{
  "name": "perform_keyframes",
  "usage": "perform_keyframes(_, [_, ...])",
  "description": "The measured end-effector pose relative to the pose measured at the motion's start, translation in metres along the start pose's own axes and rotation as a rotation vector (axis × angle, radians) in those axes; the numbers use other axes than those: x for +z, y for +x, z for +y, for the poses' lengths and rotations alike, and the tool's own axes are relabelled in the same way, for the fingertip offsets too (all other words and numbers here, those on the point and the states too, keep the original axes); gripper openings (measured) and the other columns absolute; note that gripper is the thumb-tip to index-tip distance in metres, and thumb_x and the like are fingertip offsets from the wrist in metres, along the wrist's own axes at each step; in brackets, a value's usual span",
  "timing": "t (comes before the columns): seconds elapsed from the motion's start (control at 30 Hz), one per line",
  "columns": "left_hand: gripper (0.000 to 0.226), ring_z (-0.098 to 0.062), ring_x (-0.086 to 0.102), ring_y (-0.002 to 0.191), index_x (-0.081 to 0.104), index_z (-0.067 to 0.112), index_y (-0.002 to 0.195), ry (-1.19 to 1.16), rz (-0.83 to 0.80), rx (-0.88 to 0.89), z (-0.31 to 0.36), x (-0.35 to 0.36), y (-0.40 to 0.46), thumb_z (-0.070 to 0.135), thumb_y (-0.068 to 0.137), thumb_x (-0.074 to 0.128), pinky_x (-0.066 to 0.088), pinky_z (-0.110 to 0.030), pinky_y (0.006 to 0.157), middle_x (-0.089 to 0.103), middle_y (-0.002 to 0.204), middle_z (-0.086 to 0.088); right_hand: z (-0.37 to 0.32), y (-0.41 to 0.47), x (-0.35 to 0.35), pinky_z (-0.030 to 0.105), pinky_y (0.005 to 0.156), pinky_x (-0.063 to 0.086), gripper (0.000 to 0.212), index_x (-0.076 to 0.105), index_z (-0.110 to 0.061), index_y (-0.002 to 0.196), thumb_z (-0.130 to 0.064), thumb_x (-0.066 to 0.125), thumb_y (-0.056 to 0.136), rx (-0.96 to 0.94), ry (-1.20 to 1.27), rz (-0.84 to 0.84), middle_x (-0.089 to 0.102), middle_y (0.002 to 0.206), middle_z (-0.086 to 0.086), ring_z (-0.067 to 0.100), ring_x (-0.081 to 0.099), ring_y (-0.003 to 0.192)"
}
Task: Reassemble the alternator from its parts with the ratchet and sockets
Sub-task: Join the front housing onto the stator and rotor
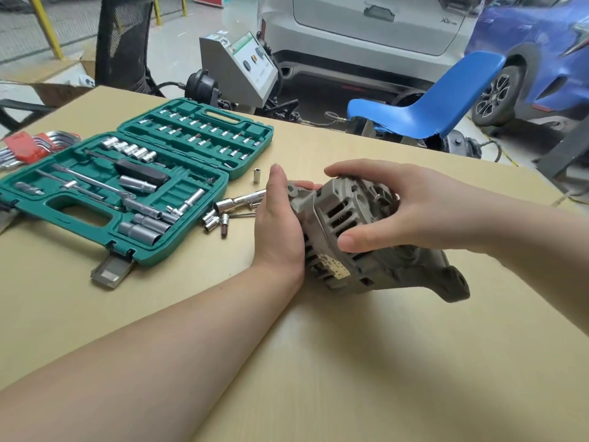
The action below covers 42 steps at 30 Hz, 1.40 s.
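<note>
The grey alternator (344,218) lies tilted on the wooden table (350,362), its mounting ear (452,283) pointing right. My left hand (277,224) grips its left side, thumb up and fingers wrapped behind the housing. My right hand (389,202) grips it from the top right, thumb on the slotted front and fingers curled over the back. A ratchet with a socket (239,200) lies just left of my left hand, beside several loose sockets (215,221). One small socket (257,175) stands alone behind them.
An open green socket case (134,183) fills the table's left half. Red-holdered hex keys (25,146) lie at the far left edge. Beyond the table stand a blue chair (430,103), a grey machine (242,65) and parked cars.
</note>
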State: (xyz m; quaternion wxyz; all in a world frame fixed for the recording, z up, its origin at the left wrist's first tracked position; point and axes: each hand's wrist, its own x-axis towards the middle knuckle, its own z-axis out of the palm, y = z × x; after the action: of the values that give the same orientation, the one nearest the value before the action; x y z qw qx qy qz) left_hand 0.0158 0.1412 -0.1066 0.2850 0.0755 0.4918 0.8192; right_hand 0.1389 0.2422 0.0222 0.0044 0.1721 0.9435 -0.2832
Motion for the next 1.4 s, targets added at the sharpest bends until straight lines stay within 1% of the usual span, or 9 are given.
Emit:
perform_keyframes(0.37, [0.072,-0.039,0.078,0.106,0.078,0.009,0.108,-0.024,-0.016,-0.020,0.004,0.003,0.000,0.076,0.090,0.056,0.055,-0.065,0.106,0.082,0.107,-0.014,-0.002,0.003,0.003,0.021,0.088,0.050,0.085,0.048,-0.071,0.127,-0.079,0.082,0.050,0.044,0.001,-0.003,0.060,0.119,-0.040,-0.018,0.058,0.103])
perform_keyframes(0.5, [0.051,-0.055,0.073,0.106,0.071,0.008,0.101,-0.063,-0.117,0.003,0.004,0.001,0.002,0.052,0.081,0.086,0.054,-0.074,0.102,0.073,0.107,-0.031,0.004,0.004,0.004,0.029,0.105,0.047,0.096,0.043,-0.068,0.138,-0.082,0.079,0.049,0.012,-0.025,0.001,0.053,0.137,-0.035,-0.008,0.052,0.126])
perform_keyframes(0.6, [0.042,-0.056,0.070,0.108,0.068,0.009,0.101,-0.079,-0.180,-0.026,0.008,-0.002,0.003,0.039,0.084,0.091,0.049,-0.078,0.105,0.068,0.109,-0.034,0.012,0.000,0.005,0.016,0.105,0.039,0.101,0.036,-0.072,0.141,-0.083,0.080,0.050,-0.037,0.049,-0.016,0.043,0.146,-0.040,-0.016,0.042,0.133])
perform_keyframes(0.7, [0.033,-0.052,0.070,0.107,0.067,0.011,0.097,-0.068,-0.202,-0.062,0.011,-0.004,0.002,0.036,0.089,0.088,0.050,-0.075,0.107,0.070,0.113,-0.029,0.024,-0.005,-0.001,0.027,0.102,0.045,0.087,0.041,-0.072,0.138,-0.086,0.075,0.059,-0.005,0.348,0.041,0.045,0.149,-0.037,-0.008,0.049,0.133])
perform_keyframes(0.9, [0.070,-0.055,0.067,0.123,0.056,-0.014,0.137,-0.060,-0.223,-0.111,0.009,-0.007,0.003,0.041,0.098,0.075,0.053,-0.069,0.109,0.067,0.134,-0.036,0.083,-0.023,0.034,0.065,0.101,0.052,0.055,0.066,-0.017,0.131,-0.059,0.060,0.095,0.355,1.203,0.321,0.070,0.129,0.013,0.040,0.066,0.121])
perform_keyframes(1.0, [0.038,-0.047,0.074,0.112,0.079,0.000,0.116,-0.035,-0.291,-0.111,0.012,-0.009,0.009,0.032,0.095,0.073,0.058,-0.061,0.104,0.077,0.116,-0.025,0.084,-0.031,0.070,0.063,0.109,0.047,0.049,0.072,-0.007,0.121,-0.049,0.058,0.100,0.384,1.387,0.277,0.069,0.127,0.024,0.044,0.066,0.119])
perform_keyframes(1.1, [0.007,-0.036,0.076,0.093,0.083,0.017,0.081,-0.003,-0.296,-0.118,0.016,-0.010,0.015,0.020,0.080,0.076,0.062,-0.054,0.094,0.077,0.096,-0.015,0.078,-0.032,0.086,0.048,0.095,0.059,0.032,0.082,-0.018,0.100,-0.039,0.058,0.104,0.306,1.184,0.527,0.076,0.114,0.014,0.024,0.073,0.103])
perform_keyframes(1.2, [0.015,-0.033,0.075,0.084,0.081,0.018,0.078,-0.024,-0.294,-0.134,0.018,-0.011,0.019,0.013,0.083,0.069,0.066,-0.046,0.080,0.076,0.089,-0.014,0.076,-0.032,0.100,0.032,0.087,0.060,0.020,0.078,-0.030,0.109,-0.030,0.058,0.105,0.189,0.913,0.735,0.067,0.126,0.002,0.007,0.069,0.107])
perform_keyframes(1.4, [0.021,-0.037,0.075,0.089,0.072,0.005,0.097,0.169,-0.305,-0.131,0.028,-0.009,0.012,0.018,0.081,0.074,0.066,-0.046,0.080,0.076,0.094,-0.018,0.084,-0.031,0.103,0.050,0.092,0.059,0.029,0.072,-0.014,0.123,-0.032,0.057,0.106,0.090,1.260,0.529,0.072,0.126,0.013,0.034,0.069,0.117])
